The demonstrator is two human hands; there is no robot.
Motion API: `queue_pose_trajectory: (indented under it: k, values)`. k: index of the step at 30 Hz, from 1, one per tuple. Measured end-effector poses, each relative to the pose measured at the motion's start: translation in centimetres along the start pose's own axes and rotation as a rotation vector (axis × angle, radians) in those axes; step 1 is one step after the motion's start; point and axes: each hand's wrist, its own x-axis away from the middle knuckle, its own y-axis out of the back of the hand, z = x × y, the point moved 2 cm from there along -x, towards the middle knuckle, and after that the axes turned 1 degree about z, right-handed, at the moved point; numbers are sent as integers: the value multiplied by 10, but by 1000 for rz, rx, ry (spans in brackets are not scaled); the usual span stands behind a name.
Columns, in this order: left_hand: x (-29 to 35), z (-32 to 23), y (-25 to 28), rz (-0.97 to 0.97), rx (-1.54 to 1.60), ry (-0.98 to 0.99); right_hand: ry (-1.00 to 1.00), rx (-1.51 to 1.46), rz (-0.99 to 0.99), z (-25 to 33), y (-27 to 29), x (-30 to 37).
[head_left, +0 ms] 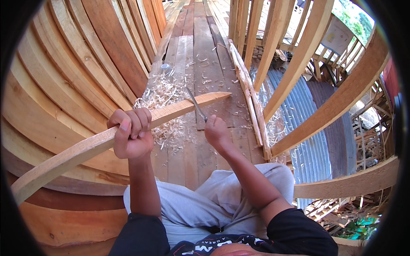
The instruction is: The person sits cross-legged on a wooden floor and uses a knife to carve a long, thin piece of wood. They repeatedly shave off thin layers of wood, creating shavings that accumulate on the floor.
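Observation:
A long squared wooden bar point(171, 112) runs from the lower left up to a tapered tip near the middle of the walkway. My left hand point(131, 131) is wrapped round it, partway along. In my closed right hand point(216, 131) is the handle end of a knife; most of the handle is hidden by my fingers. The knife's narrow blade point(194, 101) points up and to the left and crosses the bar short of its tip. Curled wood shavings point(164, 91) lie in a heap under and beyond the bar.
Wooden planks point(106, 47) line my left side. Rough strips of wood point(245, 94) lie along the plank floor's point(203, 47) right edge, beside upright posts point(294, 59). Beyond the posts, corrugated metal sheets point(307, 136) sit lower down. A small clear object point(165, 67) stands by the shavings.

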Motion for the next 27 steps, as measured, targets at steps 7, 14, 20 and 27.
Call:
queue_pose_trajectory:
  k: [7, 14, 20, 27]
  values:
    - [3, -2, 0, -68, -31, -1, 44, 31, -37, 13, 4, 5]
    - [1, 6, -5, -185, -4, -48, 11, -151, 157, -16, 15, -25]
    - [20, 3, -20, -90, 11, -96, -334, -704, 503, 19, 30, 10]
    - [40, -9, -41, 185, -105, 110, -353, -1030, 611, 8, 32, 5]
